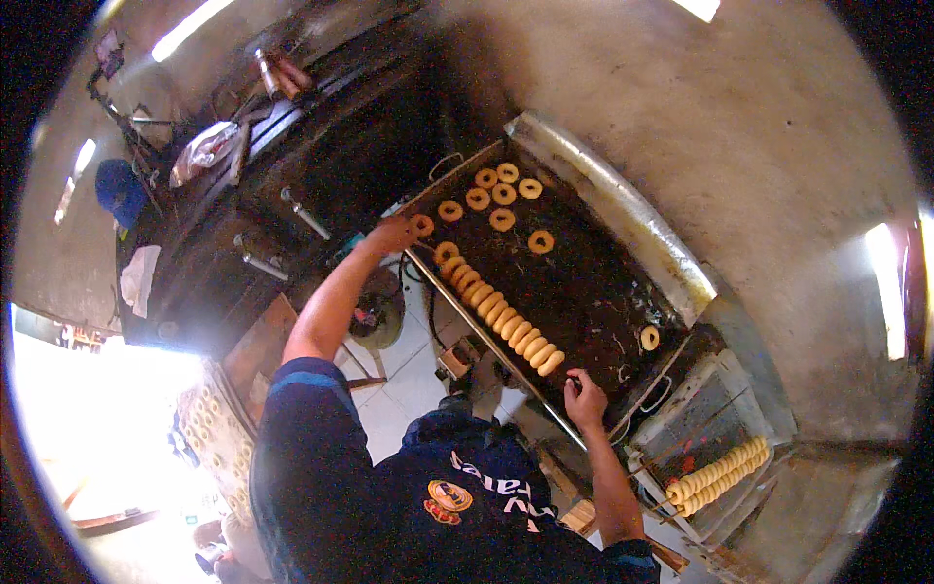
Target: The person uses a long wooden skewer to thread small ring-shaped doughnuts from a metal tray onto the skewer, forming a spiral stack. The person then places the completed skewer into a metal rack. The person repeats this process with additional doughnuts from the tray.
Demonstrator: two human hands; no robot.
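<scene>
My left hand (392, 235) is at the far left corner of a wide, dark metal pan (574, 302). Its fingers close on the edge of a ring doughnut (421, 225). Along the near side of the pan, a long row of ring doughnuts (500, 313) leans one against another. At the right end of that row is my right hand (586, 401), fingers curled and pinched; a small dark bit shows between them, too little to name. Several loose ring doughnuts (502, 194) lie toward the far left of the pan, and a single doughnut (650, 338) sits near its right end.
A tray (715, 399) at the right holds two rows of doughnuts (718, 476) with stick ends poking out. A metal guard (623, 209) borders the pan's far side. Below stands a round container (377, 310) on tiles. At lower left, a board (216, 438) carries several pale rings.
</scene>
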